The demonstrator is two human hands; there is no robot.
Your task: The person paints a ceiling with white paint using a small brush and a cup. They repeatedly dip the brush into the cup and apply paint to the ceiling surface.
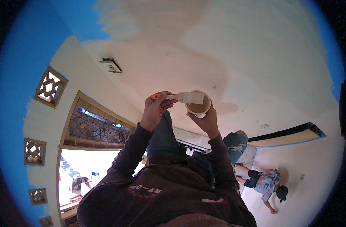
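My left hand (pixel 156 109) is closed around the handle of a flat paintbrush (pixel 191 97). Its handle has an orange end, and pale paint coats the head. The bristles lie over the mouth of a small round white tub (pixel 197 112); whether they touch its rim I cannot tell. Tan paint shows inside the tub, which my right hand (pixel 207 120) grips from below and from the side. Beyond both hands is a wall (pixel 154 64) with pale paint spread over blue.
A wooden-framed window (pixel 99 123) with a curved metal grille is at left, near several patterned vent openings (pixel 51 87). A small dark-edged fixture (pixel 111 65) sits on the wall. At right are a black-edged ledge (pixel 290 135) and another person (pixel 267 182) beside a pale wall.
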